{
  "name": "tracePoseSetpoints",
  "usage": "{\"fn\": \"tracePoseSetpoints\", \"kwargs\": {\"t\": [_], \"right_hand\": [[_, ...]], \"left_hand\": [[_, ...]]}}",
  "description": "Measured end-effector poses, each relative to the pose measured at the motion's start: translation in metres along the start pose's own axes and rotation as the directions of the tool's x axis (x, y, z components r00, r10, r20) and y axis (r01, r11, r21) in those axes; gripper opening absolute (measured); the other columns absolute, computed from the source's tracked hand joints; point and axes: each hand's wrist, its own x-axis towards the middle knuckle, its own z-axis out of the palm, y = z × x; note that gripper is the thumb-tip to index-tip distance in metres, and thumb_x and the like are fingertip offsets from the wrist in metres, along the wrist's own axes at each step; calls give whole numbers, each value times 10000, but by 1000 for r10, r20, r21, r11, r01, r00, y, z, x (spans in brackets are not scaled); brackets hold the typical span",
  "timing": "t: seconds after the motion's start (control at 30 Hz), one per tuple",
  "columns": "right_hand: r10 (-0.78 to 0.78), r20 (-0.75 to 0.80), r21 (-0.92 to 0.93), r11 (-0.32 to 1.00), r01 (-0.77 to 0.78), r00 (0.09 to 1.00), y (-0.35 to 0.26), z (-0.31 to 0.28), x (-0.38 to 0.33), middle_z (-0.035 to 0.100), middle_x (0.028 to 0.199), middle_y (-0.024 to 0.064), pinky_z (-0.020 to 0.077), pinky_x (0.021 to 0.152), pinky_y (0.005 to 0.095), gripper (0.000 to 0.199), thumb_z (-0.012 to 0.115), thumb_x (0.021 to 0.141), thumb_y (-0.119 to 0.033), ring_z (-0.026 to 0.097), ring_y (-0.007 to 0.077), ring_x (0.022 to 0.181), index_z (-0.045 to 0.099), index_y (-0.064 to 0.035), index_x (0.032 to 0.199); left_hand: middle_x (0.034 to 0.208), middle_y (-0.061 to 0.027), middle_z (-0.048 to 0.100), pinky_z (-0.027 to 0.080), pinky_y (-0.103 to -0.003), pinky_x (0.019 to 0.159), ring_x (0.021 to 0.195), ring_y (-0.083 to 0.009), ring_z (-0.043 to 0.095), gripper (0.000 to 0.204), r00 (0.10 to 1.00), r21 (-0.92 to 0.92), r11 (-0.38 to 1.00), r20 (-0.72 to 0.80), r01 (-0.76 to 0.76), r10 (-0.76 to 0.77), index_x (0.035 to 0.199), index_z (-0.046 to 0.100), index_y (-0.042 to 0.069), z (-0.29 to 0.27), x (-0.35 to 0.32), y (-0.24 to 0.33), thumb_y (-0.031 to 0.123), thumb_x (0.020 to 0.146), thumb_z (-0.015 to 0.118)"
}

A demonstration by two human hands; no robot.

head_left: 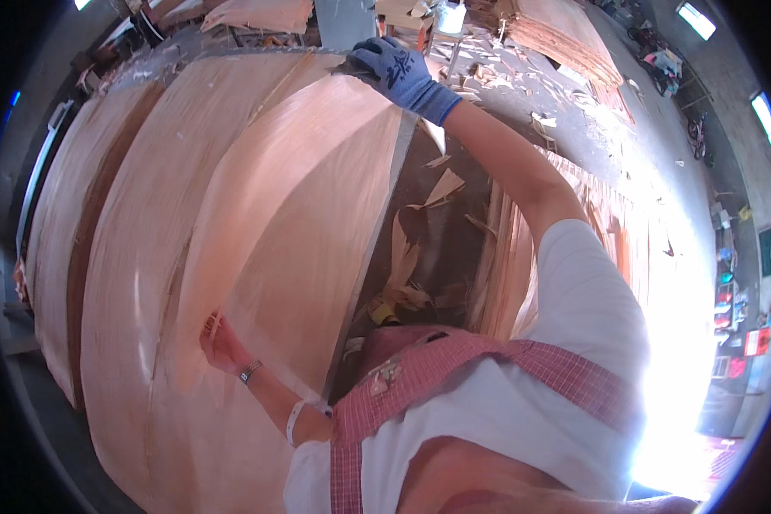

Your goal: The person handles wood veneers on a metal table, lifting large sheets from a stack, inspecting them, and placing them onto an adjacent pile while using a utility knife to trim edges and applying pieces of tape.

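Note:
A long, thin sheet of pale wood veneer (261, 167) bows upward over a wide stack of veneer (304, 248) in front of me. My right hand (396, 75), in a grey-blue work glove, reaches to the far end and grips the sheet's edge there. Lower on the left, my bare left hand (223, 344), with a watch on its wrist, has its fingers closed on the near part of the same sheet. The fingertips of both hands are partly hidden.
Further veneer (103, 197) lies along the left. A pile of veneer strips (510, 248) stands at my right. Torn scraps (441, 188) litter the dark gap and the floor beyond. More stacked sheets (565, 38) are at the far right, and shelved goods (728, 300) line the wall.

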Motion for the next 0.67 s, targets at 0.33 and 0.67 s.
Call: {"fn": "tracePoseSetpoints", "kwargs": {"t": [0.33,0.67], "right_hand": [[-554,31,178,822,541,832,47,74,-80,577,1155,81,499,552,267,358,612,790,-289,568,182,771,603,-131,1112],[-306,615,655,711,-256,727,201,196,-126,554,1166,149,540,773,372,636,647,818,-497,599,287,1006,491,-137,1319]], "left_hand": [[1521,-198,281,238,-565,1130,1419,-326,252,638,795,51,807,142,589,-589,1400,380,9,97,-3,-238,340,896,586],[850,-25,684,555,-305,731,793,-126,662,194,790,337,799,-557,497,-257,1066,619,83,-4,38,-353,229,940,590]]}}
